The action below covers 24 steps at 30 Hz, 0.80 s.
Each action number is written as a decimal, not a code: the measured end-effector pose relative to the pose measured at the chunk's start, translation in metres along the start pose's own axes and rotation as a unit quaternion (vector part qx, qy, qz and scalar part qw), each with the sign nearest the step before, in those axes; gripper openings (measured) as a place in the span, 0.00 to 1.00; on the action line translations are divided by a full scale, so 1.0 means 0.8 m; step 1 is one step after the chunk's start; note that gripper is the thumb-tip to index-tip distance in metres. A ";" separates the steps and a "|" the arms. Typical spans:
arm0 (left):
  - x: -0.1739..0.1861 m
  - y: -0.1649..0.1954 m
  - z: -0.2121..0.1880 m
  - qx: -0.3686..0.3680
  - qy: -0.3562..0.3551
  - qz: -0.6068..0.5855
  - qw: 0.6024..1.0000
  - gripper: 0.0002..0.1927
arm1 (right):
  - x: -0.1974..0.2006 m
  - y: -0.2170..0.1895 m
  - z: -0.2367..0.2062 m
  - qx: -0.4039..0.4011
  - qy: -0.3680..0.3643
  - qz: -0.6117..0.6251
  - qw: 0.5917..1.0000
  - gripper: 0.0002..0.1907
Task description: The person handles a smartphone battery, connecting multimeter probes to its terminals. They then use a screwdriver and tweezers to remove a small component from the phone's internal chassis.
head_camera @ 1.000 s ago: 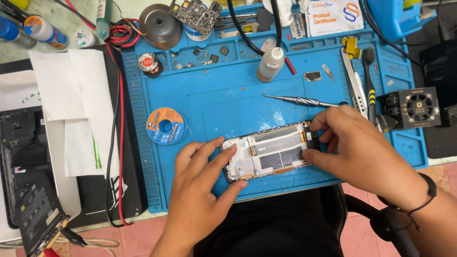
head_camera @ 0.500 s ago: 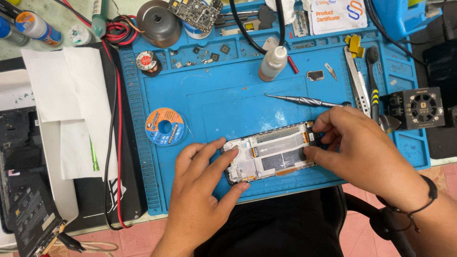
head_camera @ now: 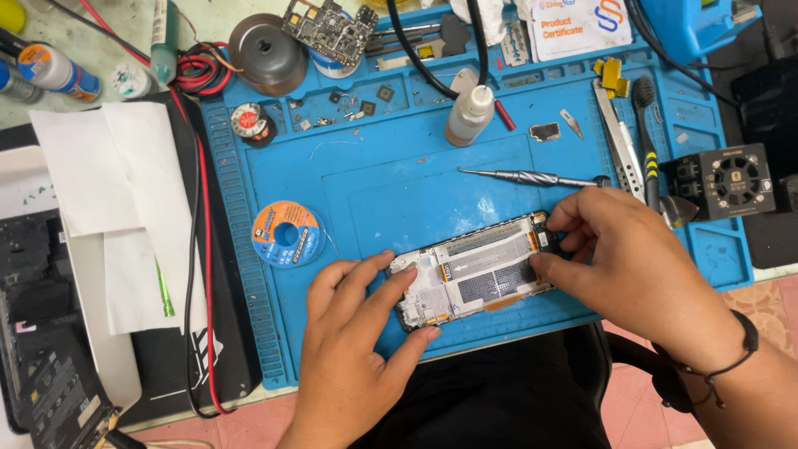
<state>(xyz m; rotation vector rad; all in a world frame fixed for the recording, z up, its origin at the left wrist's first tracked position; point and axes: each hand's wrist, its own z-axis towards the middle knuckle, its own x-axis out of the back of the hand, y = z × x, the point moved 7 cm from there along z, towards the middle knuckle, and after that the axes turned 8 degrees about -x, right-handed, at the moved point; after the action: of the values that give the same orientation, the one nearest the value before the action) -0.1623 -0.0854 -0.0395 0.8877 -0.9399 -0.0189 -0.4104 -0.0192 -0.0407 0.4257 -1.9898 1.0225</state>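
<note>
An opened phone frame point(head_camera: 478, 270), back cover off and inner metal plates showing, lies slanted on the blue repair mat point(head_camera: 391, 191) near its front edge. My left hand point(head_camera: 353, 349) grips the frame's left end, thumb below and fingers above. My right hand point(head_camera: 636, 270) holds the right end, with thumb and forefinger pinched at the frame's top right corner. A thin metal screwdriver point(head_camera: 532, 177) lies on the mat just beyond the frame.
A solder wick spool point(head_camera: 287, 234) lies left of the phone. A white dropper bottle point(head_camera: 470, 112), tweezers point(head_camera: 619, 145), a brush point(head_camera: 647, 141), a circuit board point(head_camera: 328, 29) and small parts sit at the back. White paper point(head_camera: 116, 208) and cables point(head_camera: 199, 249) lie left.
Both hands keep their hold on the phone frame. The view has shifted slightly; nothing on the mat has moved.
</note>
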 end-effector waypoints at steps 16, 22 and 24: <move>-0.006 -0.007 -0.005 0.019 -0.009 0.003 1.000 0.28 | -0.008 0.020 -0.046 0.023 0.137 0.127 0.982 0.19; -0.006 -0.008 -0.006 0.016 0.000 -0.005 1.000 0.26 | -0.016 0.003 -0.052 0.014 0.219 0.067 0.973 0.14; -0.006 -0.008 -0.007 0.014 0.002 -0.004 1.000 0.25 | -0.019 0.000 -0.054 0.006 0.233 0.062 0.970 0.14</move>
<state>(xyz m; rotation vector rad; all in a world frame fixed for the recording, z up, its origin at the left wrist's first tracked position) -0.1594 -0.0842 -0.0488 0.9176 -0.9353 -0.0114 -0.3790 0.0140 -0.0392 0.0537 -1.6009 1.0950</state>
